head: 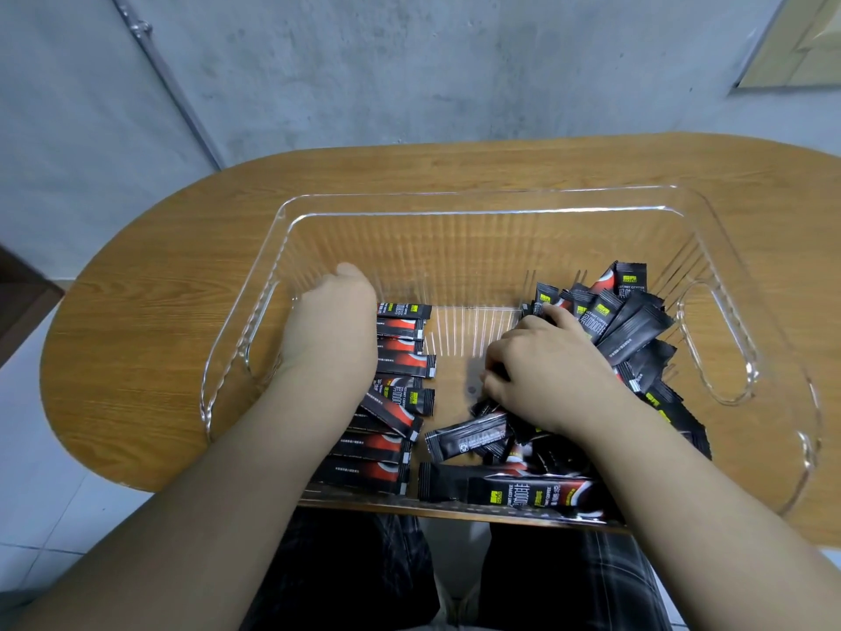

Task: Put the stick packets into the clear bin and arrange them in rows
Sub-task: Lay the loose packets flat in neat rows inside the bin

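A clear plastic bin (478,207) stands on a wooden table. Inside it on the left, several black and red stick packets (400,364) lie in a row, one behind another. A loose heap of the same packets (632,325) fills the bin's right side. My left hand (332,321) is inside the bin over the left end of the row; its fingers are hidden behind the back of the hand. My right hand (537,366) reaches into the heap with its fingers curled around packets at the heap's left edge.
The oval wooden table (150,284) ends close to my body, with my legs in dark trousers (346,571) below its front edge. A grey concrete wall (409,70) rises behind the table. The bin floor between row and heap is bare.
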